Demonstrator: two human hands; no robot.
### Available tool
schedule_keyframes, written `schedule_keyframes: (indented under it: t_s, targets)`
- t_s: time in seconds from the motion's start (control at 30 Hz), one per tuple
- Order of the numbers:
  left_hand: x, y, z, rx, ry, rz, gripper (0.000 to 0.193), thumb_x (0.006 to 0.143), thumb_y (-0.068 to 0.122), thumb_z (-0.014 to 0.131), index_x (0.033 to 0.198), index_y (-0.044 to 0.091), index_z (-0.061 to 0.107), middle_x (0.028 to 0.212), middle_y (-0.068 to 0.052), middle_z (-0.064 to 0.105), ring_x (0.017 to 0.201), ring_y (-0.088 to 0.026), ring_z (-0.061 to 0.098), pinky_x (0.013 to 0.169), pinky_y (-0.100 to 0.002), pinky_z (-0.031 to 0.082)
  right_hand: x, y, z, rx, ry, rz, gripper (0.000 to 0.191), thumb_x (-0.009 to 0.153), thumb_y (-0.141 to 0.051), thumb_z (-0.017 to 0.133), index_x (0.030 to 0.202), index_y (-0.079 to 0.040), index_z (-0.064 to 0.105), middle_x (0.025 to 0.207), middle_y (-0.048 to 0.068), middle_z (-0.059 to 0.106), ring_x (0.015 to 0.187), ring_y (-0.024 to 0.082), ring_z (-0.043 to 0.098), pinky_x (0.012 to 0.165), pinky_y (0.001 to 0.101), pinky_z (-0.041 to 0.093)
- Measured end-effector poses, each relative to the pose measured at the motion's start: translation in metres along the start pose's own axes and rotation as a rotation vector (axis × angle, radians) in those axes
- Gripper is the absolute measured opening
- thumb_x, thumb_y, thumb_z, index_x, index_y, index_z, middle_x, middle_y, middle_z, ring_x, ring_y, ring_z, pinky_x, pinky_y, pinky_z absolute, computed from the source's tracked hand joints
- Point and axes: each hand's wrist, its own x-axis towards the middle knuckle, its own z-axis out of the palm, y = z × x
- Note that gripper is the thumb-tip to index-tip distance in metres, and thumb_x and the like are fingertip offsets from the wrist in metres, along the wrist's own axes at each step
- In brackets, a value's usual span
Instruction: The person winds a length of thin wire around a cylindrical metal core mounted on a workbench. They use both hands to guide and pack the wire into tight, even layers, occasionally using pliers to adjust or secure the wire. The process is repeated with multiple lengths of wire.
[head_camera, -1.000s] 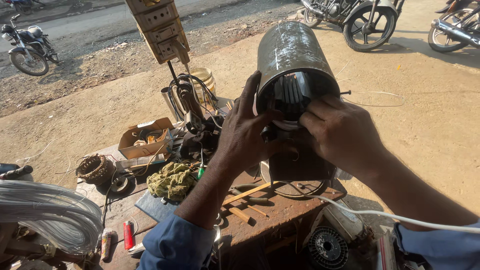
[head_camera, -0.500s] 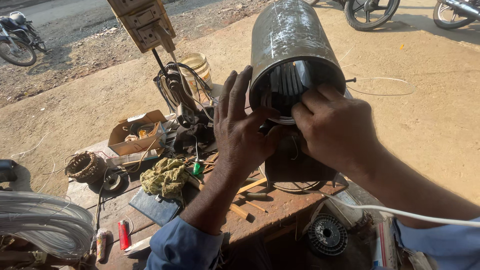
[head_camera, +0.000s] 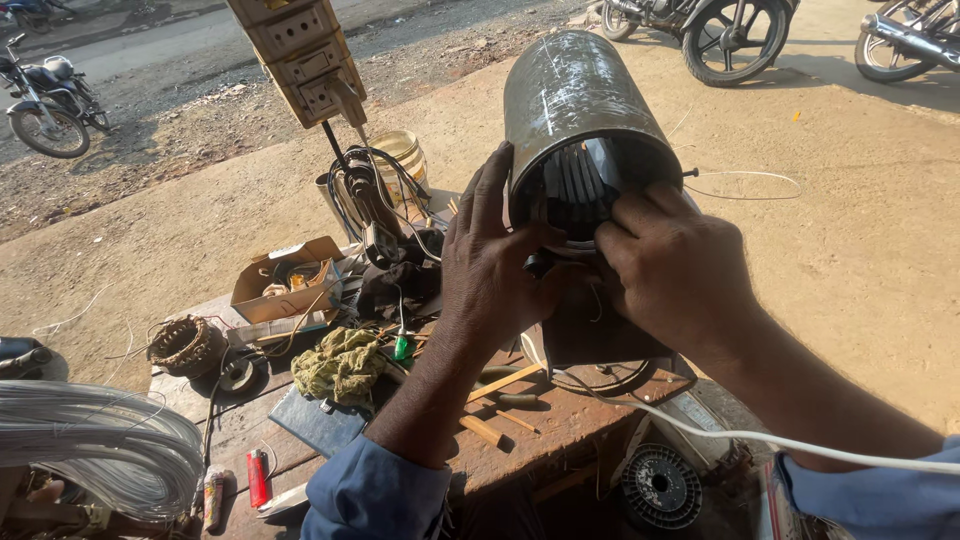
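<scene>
left hand (head_camera: 495, 270) grip: fingers spread, pressed on rim of metal motor cylinder (head_camera: 575, 110) | right hand (head_camera: 675, 270) grip: fingertips curled at its mouth | cylinder tilted on table (head_camera: 560, 420), rag (head_camera: 340, 365) at 8 o'clock

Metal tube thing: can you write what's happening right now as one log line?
left hand: pressed on rim of metal cylinder | right hand: fingers at its open end | cylinder: upright, tilted, on wooden bench | nearby: green rag, cardboard box
</scene>
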Motion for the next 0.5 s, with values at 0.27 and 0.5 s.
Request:
schedule_keyframes:
  t_s: [0.27, 0.5]
  targets:
    - [-0.014, 0.011, -0.012, -0.272, 0.033, -0.132, 0.049, 0.070, 0.038, 0.095, 0.112, 0.020, 0.078, 0.169, -0.026, 0.031, 0.154, -0.046, 0.035, 0.119, -0.054, 0.044, 0.013, -0.009, -0.012, 0.106, -0.064, 0.146, 0.013, 0.073, -0.021, 0.080, 0.077, -0.011, 0.073, 0.081, 0.004, 0.067, 0.081, 0.028, 0.069, 0.063, 0.0443, 0.057]
    - [-0.063, 0.020, -0.011, -0.281, -0.041, -0.226, 0.100, 0.074, 0.036, 0.092, 0.155, 0.012, 0.037, 0.154, -0.022, 0.045, 0.146, -0.040, 0.043, 0.117, -0.053, 0.044, -0.034, -0.008, -0.025, 0.377, 0.225, 0.121, 0.034, 0.080, -0.027, 0.087, 0.102, -0.006, 0.072, 0.110, 0.010, 0.073, 0.103, 0.028, 0.071, 0.083, 0.0409, 0.060]
